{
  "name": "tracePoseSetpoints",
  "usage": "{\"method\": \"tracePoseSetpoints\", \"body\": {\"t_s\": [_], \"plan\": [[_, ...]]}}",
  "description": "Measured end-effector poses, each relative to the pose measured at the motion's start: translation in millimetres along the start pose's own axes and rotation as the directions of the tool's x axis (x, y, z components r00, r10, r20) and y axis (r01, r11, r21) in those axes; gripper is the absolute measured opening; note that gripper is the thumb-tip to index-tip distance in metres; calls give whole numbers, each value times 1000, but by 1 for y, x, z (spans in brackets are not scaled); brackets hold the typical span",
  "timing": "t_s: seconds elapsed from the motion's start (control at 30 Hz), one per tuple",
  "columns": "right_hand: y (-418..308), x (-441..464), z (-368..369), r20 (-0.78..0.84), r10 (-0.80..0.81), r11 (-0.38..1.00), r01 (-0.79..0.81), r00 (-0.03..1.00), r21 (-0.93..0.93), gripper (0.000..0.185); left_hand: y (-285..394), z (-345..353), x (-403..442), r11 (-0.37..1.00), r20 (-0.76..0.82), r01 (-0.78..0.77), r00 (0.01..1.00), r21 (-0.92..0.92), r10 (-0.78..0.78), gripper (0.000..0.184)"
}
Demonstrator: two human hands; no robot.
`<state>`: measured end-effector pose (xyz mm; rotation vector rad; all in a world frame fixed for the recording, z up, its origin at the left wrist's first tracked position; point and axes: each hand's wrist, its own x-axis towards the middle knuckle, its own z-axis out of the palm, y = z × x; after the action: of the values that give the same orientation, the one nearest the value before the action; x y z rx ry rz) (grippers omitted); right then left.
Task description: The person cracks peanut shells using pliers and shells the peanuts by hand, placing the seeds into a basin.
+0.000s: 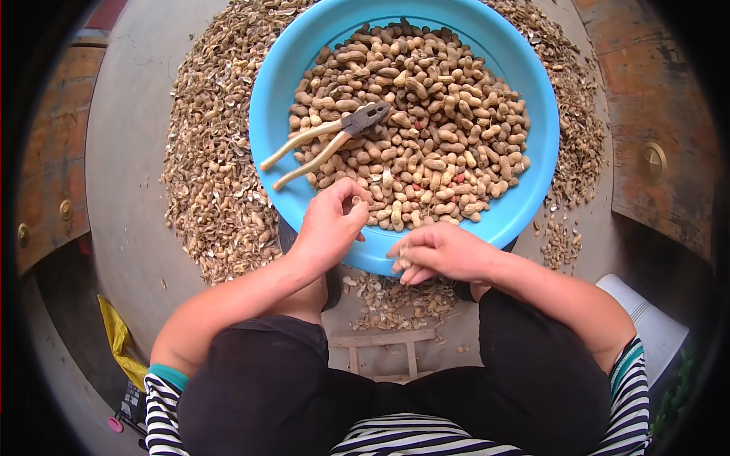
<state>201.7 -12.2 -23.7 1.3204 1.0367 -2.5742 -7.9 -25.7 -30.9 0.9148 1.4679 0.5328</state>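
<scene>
A blue plastic basin (264,102) full of unshelled peanuts (426,99) stands in front of me. Pliers (351,125) with yellowish handles lie on the peanuts, their handle ends resting at the basin's left side. My left hand (332,220) is over the near left rim, thumb and fingers pinched on a small piece of peanut shell (356,201). Above the near rim, slightly to the right, is my right hand (435,254). Its fingers are curled around a pale bit of peanut shell (404,257), partly hidden by the fingers.
Broken shells (217,144) are heaped left of the basin, with another shell heap (566,114) on the right. More shells (395,300) lie between my feet, near a wooden frame (384,340). A few peanuts (561,245) sit at right. Wooden panels (654,114) flank the floor.
</scene>
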Motion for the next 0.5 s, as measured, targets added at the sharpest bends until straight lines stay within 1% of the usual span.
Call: {"method": "tracePoseSetpoints", "body": {"t_s": [0.03, 0.07, 0.1, 0.13, 0.17, 0.2, 0.23, 0.27, 0.3, 0.33, 0.37, 0.43, 0.47, 0.5], "plan": [[4, 0, 0, 154, -8, 989, 31, 988, -148, 30, 1, -1, -1, 998, 8, 22, 1000, 67, -23, 8], [5, 2, -3, 289, -70, 870, 200, 955, -451, 36, 2, -1, -2, 997, 9, 24, 1000, 67, -24, 8], [9, 1, -2, 289, -69, 871, 199, 955, -450, 36, 3, 0, -4, 992, 86, 24, 996, 122, -35, 9], [13, -2, 0, 364, -126, 781, 319, 923, -537, 40, 4, 1, -6, 984, 163, 20, 985, 177, -49, 9], [16, -4, 2, 443, -170, 669, 434, 880, -604, 45, 5, 0, -7, 984, 165, 21, 985, 177, -50, 9], [18, -4, 3, 504, -109, 685, 432, 857, -587, 48, 7, -2, -8, 964, 332, -27, 941, 263, -64, 11], [18, -6, 3, 502, -110, 685, 432, 858, -587, 48, 8, -3, -8, 937, 487, -90, 869, 337, -92, 13], [18, -10, 2, 557, -116, 632, 494, 822, -597, 48, 6, -4, -9, 897, 567, -133, 810, 422, -147, 21], [17, -14, 2, 611, -117, 575, 555, 783, -601, 48, 7, -5, -11, 897, 568, -133, 810, 422, -148, 21], [13, -15, 2, 607, -78, 606, 521, 791, -601, 42, 8, -7, -14, 877, 641, -218, 757, 429, -125, 23], [7, -16, 0, 606, -78, 607, 520, 791, -601, 42, 10, -8, -16, 853, 708, -301, 698, 426, -107, 25], [-11, -18, -2, 513, 174, 677, 277, 840, -682, 32, 15, -8, -16, 858, 719, -288, 684, 426, -127, 26], [-12, -19, -3, 376, 225, 821, 33, 899, -570, 25, 15, -9, -14, 866, 738, -281, 661, 413, -137, 25], [-11, -17, -6, 376, 225, 821, 33, 899, -570, 25, 16, -9, -12, 875, 757, -274, 637, 400, -146, 23]]}}
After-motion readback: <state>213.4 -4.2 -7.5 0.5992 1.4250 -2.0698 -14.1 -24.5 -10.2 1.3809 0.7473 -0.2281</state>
